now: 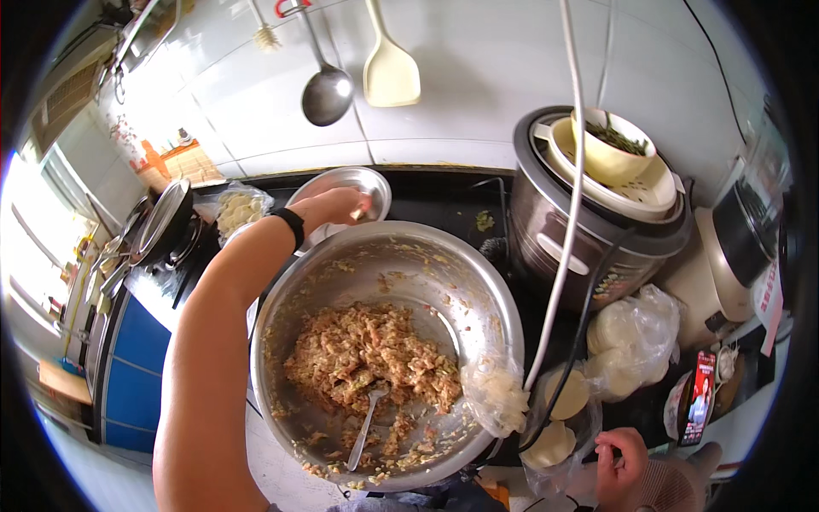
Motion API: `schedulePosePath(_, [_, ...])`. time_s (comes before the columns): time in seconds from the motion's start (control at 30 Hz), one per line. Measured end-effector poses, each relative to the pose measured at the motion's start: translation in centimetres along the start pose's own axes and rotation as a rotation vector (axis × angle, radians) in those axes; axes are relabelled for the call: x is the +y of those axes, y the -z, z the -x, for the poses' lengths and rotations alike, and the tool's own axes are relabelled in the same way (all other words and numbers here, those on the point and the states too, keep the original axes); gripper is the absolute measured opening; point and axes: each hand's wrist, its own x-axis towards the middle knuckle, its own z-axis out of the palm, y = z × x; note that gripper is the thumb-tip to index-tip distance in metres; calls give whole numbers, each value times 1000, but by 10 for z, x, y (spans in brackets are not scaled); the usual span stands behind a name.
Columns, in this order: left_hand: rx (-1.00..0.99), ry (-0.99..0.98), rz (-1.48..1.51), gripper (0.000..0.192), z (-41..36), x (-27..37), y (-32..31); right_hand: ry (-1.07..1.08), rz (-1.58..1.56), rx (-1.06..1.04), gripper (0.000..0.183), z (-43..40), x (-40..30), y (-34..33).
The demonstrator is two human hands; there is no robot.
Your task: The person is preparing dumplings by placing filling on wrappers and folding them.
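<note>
My left hand [339, 206], a black band on its wrist, reaches over a small metal bowl [377, 179] behind the large basin; something small and pale shows at its fingertips, too unclear to name. The big stainless steel basin [492, 281] holds minced filling [377, 358] with a metal spoon [366, 429] resting in it. A crumpled plastic bag [494, 393] hangs on the basin's right rim. At the lower right, my right hand [620, 451] has curled fingers and nothing visible in it. Round dough wrappers [553, 441] lie on plastic just left of it.
Bagged wrappers [630, 339] lie beside a large electric cooker [544, 211] topped with a strainer and a bowl [614, 147]. A cable [572, 211] hangs before it. A phone [699, 397] stands at right. More pale rounds [240, 211] and pans [163, 221] are at left.
</note>
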Motion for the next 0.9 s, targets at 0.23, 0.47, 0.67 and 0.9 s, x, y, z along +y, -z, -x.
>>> schedulePosePath(0.23, [87, 64, 141, 15, 30, 3, 17, -83, 13, 63, 12, -5, 1, -7])
schedulePosePath(0.47, [170, 443, 794, 25, 83, 9, 85, -18, -75, 81, 9, 6, -2, -3])
schedulePosePath(0.67, [568, 409, 1528, 28, 156, 99, 161, 87, -93, 90, 7, 24, -3, 17])
schedulePosePath(0.9, [413, 149, 1930, 42, 253, 358, 180, 112, -144, 85, 9, 42, -2, 29])
